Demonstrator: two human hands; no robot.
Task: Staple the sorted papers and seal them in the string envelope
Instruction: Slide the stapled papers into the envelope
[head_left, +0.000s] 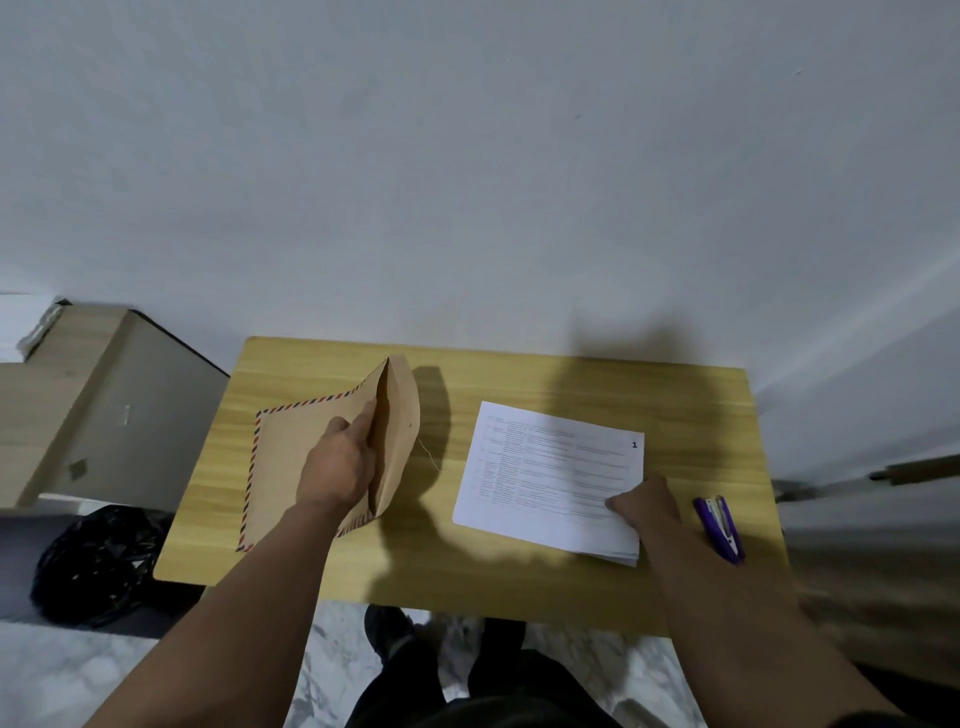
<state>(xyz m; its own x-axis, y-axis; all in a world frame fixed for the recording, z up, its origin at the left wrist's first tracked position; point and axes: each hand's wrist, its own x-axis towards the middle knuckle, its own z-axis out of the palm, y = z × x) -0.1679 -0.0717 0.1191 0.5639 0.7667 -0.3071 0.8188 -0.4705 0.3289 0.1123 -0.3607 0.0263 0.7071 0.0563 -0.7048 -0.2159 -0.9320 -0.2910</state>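
Envelope mouth held open, papers ready to go in

Left hand (340, 462) grips the envelope (311, 457) mouth; right hand (647, 506) pinches the papers (545, 467); slide them in flat, corner first.

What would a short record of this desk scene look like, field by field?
surface: wooden table
left hand: fingers tucked into the mouth of the envelope, holding it open
right hand: grips the near right corner of the paper stack
top sheet: marked 1
stapler: purple, right of the stack, untouched
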